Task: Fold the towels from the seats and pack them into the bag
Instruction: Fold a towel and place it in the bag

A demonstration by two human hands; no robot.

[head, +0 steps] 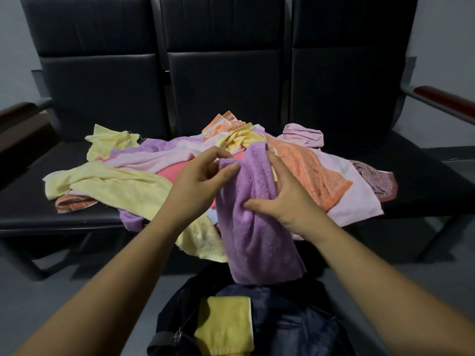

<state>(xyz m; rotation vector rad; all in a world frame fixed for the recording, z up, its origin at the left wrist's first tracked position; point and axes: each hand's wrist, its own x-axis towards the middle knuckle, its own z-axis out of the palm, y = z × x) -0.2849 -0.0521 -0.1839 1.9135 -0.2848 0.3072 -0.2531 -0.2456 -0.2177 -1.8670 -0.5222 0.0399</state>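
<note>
Over the bag (295,327) you hold the purple towel (257,242) hanging: L hand (203,176) pinches its top corner, R hand (282,201) grips the side w/ thumb pressed in, prob. to find edges for folding. One folded yellow towel (223,327) is packed; the pile (123,181) lies on the seats (424,181).

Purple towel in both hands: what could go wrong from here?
1. The purple towel is bunched between the left hand and right hand, and its lower end hangs just above the bag. It could drop in unfolded.
2. The pile on the seats spills over the front edge. A tug might drag the pale yellow towel onto the floor.
</note>
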